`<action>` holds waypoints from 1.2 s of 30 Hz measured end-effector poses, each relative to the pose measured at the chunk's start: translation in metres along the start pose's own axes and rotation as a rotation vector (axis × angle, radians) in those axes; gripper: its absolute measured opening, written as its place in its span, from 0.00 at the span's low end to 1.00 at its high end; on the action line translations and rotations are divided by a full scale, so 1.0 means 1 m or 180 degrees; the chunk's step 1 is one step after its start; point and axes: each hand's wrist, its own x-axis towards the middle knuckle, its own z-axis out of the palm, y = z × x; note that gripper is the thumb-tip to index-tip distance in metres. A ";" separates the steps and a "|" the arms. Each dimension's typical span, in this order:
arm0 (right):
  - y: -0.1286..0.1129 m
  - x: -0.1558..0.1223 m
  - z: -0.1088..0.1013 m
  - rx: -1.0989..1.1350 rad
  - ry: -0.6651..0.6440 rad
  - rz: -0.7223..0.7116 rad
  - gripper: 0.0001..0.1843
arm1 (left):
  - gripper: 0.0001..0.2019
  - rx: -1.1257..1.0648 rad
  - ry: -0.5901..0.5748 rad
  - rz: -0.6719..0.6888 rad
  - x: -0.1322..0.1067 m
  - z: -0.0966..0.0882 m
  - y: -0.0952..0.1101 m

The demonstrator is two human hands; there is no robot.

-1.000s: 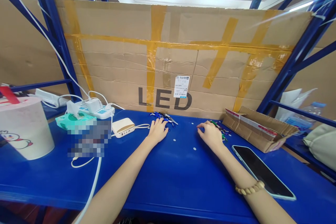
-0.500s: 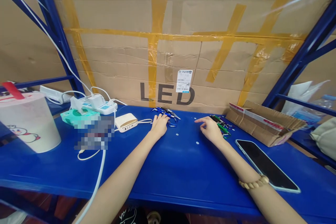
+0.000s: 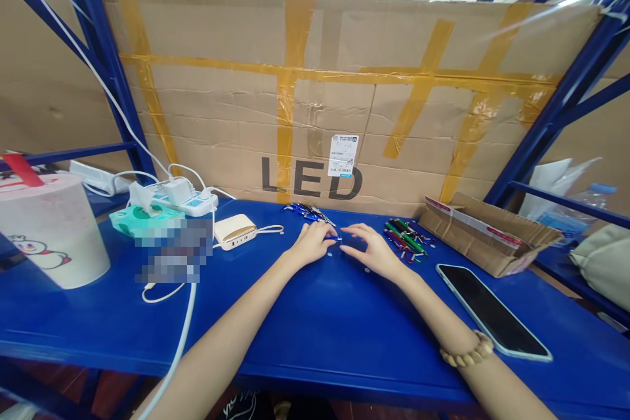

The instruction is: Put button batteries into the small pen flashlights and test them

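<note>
My left hand (image 3: 311, 244) is closed on a small, slim blue metallic item (image 3: 335, 239), its end showing past the fingertips; its exact kind is too small to make out. Facing it, my right hand (image 3: 373, 252) has thumb and fingers apart, close to the item's free end but not closed on it. Just beyond my left hand lies a pile of blue and silver slim items (image 3: 306, 211). To the right of my right hand is a second pile of green, red and black slim items (image 3: 407, 238), some with clip-like loops.
A cream power bank (image 3: 235, 231), a green tissue pack (image 3: 142, 220), a power strip (image 3: 197, 202) and a large drink cup (image 3: 54, 236) stand on the left. On the right are a phone (image 3: 492, 308) and an open cardboard box (image 3: 485, 239). A cardboard sheet (image 3: 226, 125) backs the blue table (image 3: 315, 335).
My left hand has moved right, away from the blue pile, with a blue item in it. My right hand has left the green pile and moved left toward it.
</note>
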 end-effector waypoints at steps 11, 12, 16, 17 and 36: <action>-0.010 0.006 0.000 0.1340 0.0246 0.0675 0.15 | 0.07 -0.2968 0.0481 -0.0917 0.005 -0.005 0.023; -0.010 0.007 0.000 0.1367 0.0275 0.0737 0.15 | 0.07 -0.2985 0.0537 -0.1052 0.004 -0.006 0.023; -0.009 0.006 0.000 0.1413 0.0207 0.0895 0.15 | 0.06 -0.2803 0.0832 -0.1371 0.004 -0.007 0.022; -0.009 0.005 0.000 0.1444 0.0155 0.0860 0.15 | 0.06 -0.2694 0.0922 -0.1422 0.004 -0.007 0.022; -0.017 0.001 0.010 0.1240 -0.0660 0.0444 0.23 | 0.12 -0.1456 0.0467 -0.0689 0.002 0.013 0.016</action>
